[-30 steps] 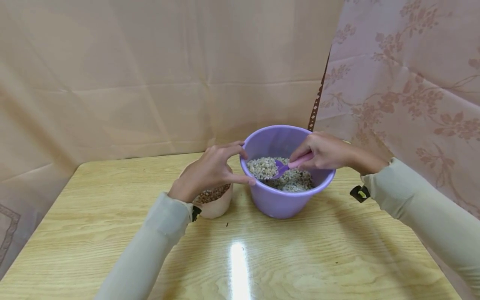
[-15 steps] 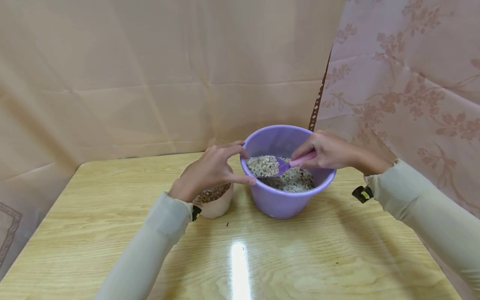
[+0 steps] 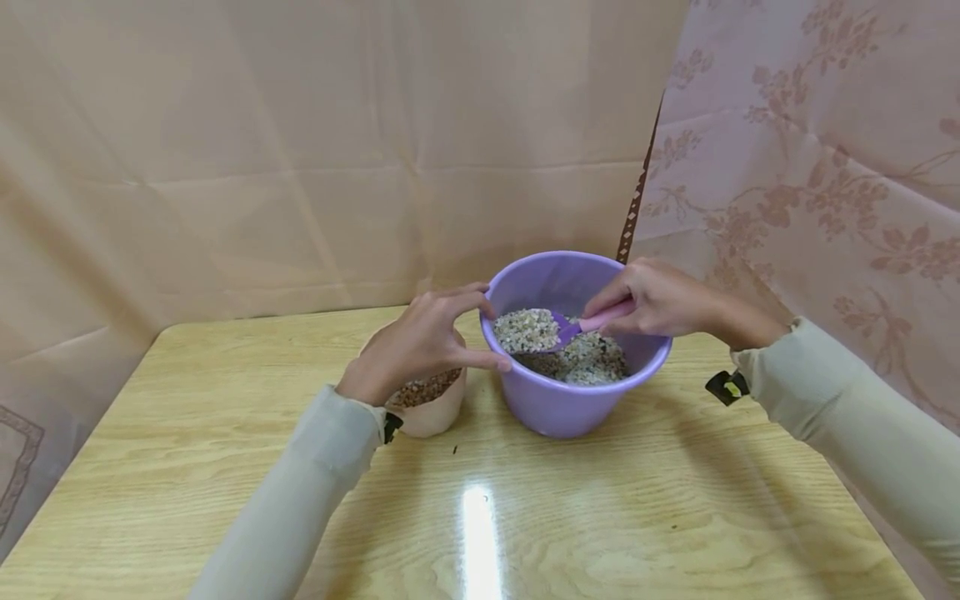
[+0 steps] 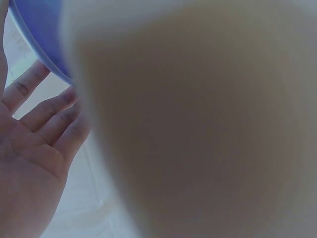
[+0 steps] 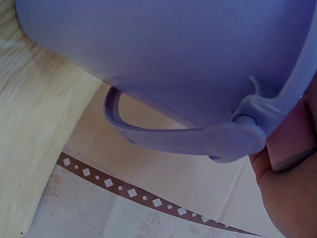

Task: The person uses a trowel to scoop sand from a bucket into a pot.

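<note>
Just right of centre, my right hand (image 3: 651, 302) grips the scoop (image 3: 566, 332) by its pink handle (image 3: 607, 317), the proper hold; likely stiff, light, nose-heavy loaded. My left hand (image 3: 415, 337), fingers extended, touches the bucket (image 3: 557, 412).

Holds the purple scoop (image 3: 566, 331) by its pink handle (image 3: 606, 320) in the right hand (image 3: 651, 300), heaped with pale grains (image 3: 525, 330), inside the lilac bucket (image 3: 566, 408), over more loose grains (image 3: 588, 358). Touches the upright bucket's rim (image 3: 566, 388) with spread thumb and fingers of the left hand (image 3: 420, 333). Just beside, partly hidden below that hand: a cream pot (image 3: 435, 414) of brown granules (image 3: 426, 388).
</note>
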A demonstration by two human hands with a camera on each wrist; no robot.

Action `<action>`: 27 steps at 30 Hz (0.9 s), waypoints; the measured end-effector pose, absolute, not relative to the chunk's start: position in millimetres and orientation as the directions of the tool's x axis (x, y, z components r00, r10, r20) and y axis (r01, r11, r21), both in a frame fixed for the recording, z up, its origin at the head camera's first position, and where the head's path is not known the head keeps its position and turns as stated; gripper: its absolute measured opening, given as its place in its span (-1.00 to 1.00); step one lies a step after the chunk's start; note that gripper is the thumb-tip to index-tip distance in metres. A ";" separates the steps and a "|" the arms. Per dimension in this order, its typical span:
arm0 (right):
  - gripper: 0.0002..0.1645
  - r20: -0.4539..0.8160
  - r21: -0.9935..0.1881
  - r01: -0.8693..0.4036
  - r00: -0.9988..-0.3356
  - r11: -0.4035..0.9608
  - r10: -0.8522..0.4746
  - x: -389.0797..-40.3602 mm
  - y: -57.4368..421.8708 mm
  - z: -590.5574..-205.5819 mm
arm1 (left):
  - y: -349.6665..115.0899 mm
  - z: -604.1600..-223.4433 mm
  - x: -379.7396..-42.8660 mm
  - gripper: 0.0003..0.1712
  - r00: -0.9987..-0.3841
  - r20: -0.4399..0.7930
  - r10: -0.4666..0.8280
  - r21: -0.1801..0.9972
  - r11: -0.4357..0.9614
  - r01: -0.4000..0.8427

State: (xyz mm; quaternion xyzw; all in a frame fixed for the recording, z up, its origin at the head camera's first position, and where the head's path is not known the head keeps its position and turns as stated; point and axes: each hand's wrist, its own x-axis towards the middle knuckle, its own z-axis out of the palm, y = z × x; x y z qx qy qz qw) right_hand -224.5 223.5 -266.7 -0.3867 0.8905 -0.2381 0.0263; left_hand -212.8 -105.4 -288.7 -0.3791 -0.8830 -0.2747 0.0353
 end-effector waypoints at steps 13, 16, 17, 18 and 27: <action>-0.70 0.128 -0.505 -0.642 -0.716 0.577 -0.686 -221.0 223.7 -256.8 | -105.6 -289.4 -213.6 -0.30 -0.682 0.293 0.670 0.469 0.521 0.713; -0.69 0.134 -0.507 -0.647 -0.712 0.569 -0.690 -221.3 224.4 -256.8 | -105.2 -288.9 -213.1 -0.28 -0.689 0.282 0.668 0.474 0.528 0.705; -0.69 0.137 -0.506 -0.649 -0.710 0.567 -0.691 -221.5 224.7 -257.0 | -105.1 -288.7 -213.1 -0.27 -0.690 0.279 0.668 0.474 0.530 0.704; -0.69 0.143 -0.504 -0.653 -0.709 0.565 -0.691 -221.9 225.0 -257.2 | -105.1 -288.6 -212.9 -0.27 -0.692 0.276 0.667 0.474 0.532 0.702; -0.69 0.177 -0.506 -0.673 -0.692 0.539 -0.699 -222.3 227.8 -255.7 | -105.5 -287.1 -211.7 -0.31 -0.686 0.272 0.675 0.472 0.528 0.706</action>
